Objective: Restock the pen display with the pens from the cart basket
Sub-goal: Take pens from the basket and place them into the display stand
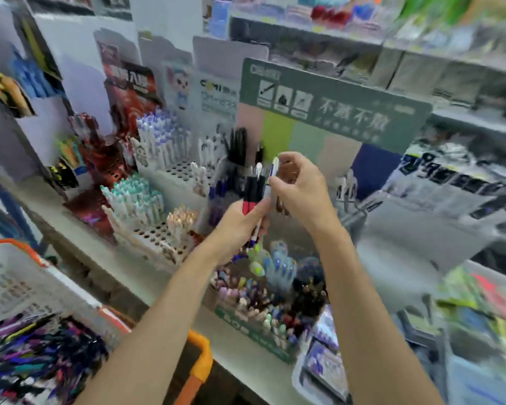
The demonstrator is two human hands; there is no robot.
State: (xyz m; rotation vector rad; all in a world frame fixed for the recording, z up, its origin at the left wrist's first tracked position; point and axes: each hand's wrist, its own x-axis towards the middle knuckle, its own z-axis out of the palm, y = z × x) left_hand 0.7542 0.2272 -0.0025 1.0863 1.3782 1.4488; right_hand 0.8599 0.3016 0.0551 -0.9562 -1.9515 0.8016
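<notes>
Writing: the green sign atop the pen display carries large pale Chinese characters, which I read as 不…不… with the rest too blurred. A white card to its left shows letters like "COMI", also soft.
Materials: the display's back is flat card in pink, lime, green, beige and navy panels. I see white perforated racks of capped pens on the counter.
Left hand: my view shows the left hand wrapped round a bundle of pens, slim black barrels with red lower ends, held upright.
Right hand: the right hand pinches a single pen, white with blue, just beside the bundle's tips.
Position: both hands are in front of the display, above its lower tiers.
Cart basket: the white mesh cart basket with an orange rim sits lower left, well apart from the hands, holding loose pens.
</notes>
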